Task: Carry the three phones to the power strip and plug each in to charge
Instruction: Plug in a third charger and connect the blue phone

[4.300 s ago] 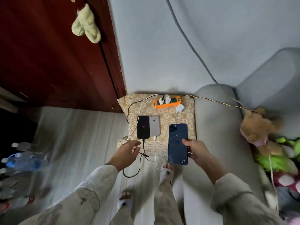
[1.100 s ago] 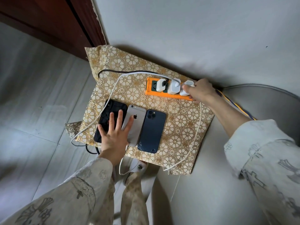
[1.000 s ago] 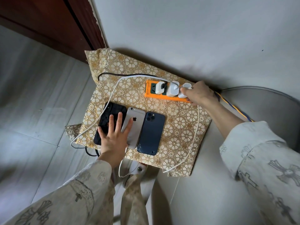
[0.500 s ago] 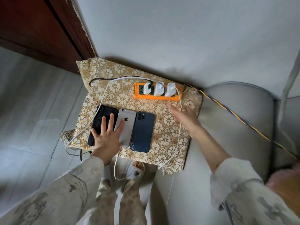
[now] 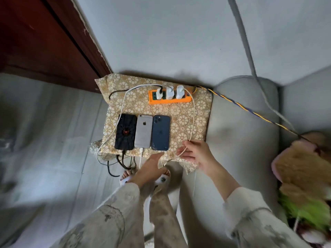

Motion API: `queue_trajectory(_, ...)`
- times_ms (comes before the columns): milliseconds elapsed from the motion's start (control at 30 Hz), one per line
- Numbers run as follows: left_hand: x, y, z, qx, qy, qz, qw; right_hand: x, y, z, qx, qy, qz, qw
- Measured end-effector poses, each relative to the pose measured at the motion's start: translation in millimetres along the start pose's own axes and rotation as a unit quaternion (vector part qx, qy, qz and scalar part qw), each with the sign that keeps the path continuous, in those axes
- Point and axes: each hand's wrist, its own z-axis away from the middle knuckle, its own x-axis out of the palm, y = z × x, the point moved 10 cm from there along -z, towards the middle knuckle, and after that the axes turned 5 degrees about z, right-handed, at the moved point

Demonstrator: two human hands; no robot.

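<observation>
At cloth's near edge [image 5: 179,159] | right hand [image 5: 194,154] pinches cable [image 5: 193,113] (white)

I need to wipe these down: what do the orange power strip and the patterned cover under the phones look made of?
The orange power strip looks like matte moulded plastic: uniform colour, crisp edges. The beige flower-patterned cover looks like woven fabric, perhaps brocade with a slight sheen: its front edge droops and wrinkles, with a frilly hem.

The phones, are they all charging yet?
Almost. All three chargers sit in the orange power strip. The black phone and silver phone have cables in them. The blue phone doesn't yet: the right hand pinches its white cable, and the left hand reaches in.
</observation>
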Motion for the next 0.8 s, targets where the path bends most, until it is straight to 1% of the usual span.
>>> queue_trajectory(133,-9.7,51.9,39.7,0.042,0.006,0.056,0.998,-0.5,-43.0,41.0,-0.001,-0.043,-0.068,0.997)
queue_trajectory(233,-40.9,88.7,67.6,0.075,0.046,0.078,0.993,-5.8,-79.6,68.3,-0.024,-0.061,-0.141,0.988)
queue_trajectory(300,-66.8,108.8,85.8,0.091,0.073,0.133,0.984,-10.0,-102.5,84.1,-0.054,-0.071,-0.175,0.981)
queue_trajectory(367,-93.0,121.9,101.1,0.087,0.098,0.233,0.964,-10.9,-110.9,98.6,-0.07,-0.071,-0.138,0.985)
queue_trajectory(433,-116.3,133.1,113.2,0.066,0.113,0.34,0.931,-5.3,-107.6,114.8,-0.07,-0.077,-0.05,0.993)
queue_trajectory(467,-126.9,141.0,118.1,0.06,0.114,0.381,0.915,0.1,-104.0,123.6,-0.069,-0.092,-0.007,0.993)
queue_trajectory(533,-146.1,161.0,127.5,0.063,0.112,0.454,0.882,15.4,-99.3,144.2,-0.075,-0.147,0.045,0.985)
queue_trajectory(600,-162.9,180.4,135.9,0.073,0.112,0.505,0.853,26.5,-102.5,161.6,-0.113,-0.186,0.123,0.968)
queue_trajectory(633,-168.4,188.8,139.3,0.079,0.108,0.527,0.839,28.2,-107.9,168.2,-0.144,-0.181,0.172,0.958)
queue_trajectory(700,-174.1,203.2,144.9,0.098,0.086,0.577,0.806,23.2,-124.9,174.0,-0.2,-0.132,0.24,0.941)
queue_trajectory(733,-175.3,208.5,147.9,0.108,0.075,0.593,0.795,18.2,-133.9,174.3,-0.215,-0.104,0.247,0.939)
queue_trajectory(767,-175.0,211.0,151.5,0.114,0.069,0.595,0.793,12.1,-142.1,174.4,-0.22,-0.08,0.229,0.945)
queue_trajectory(800,-174.7,210.0,154.2,0.116,0.073,0.581,0.802,6.9,-149.7,175.1,-0.218,-0.068,0.187,0.955)
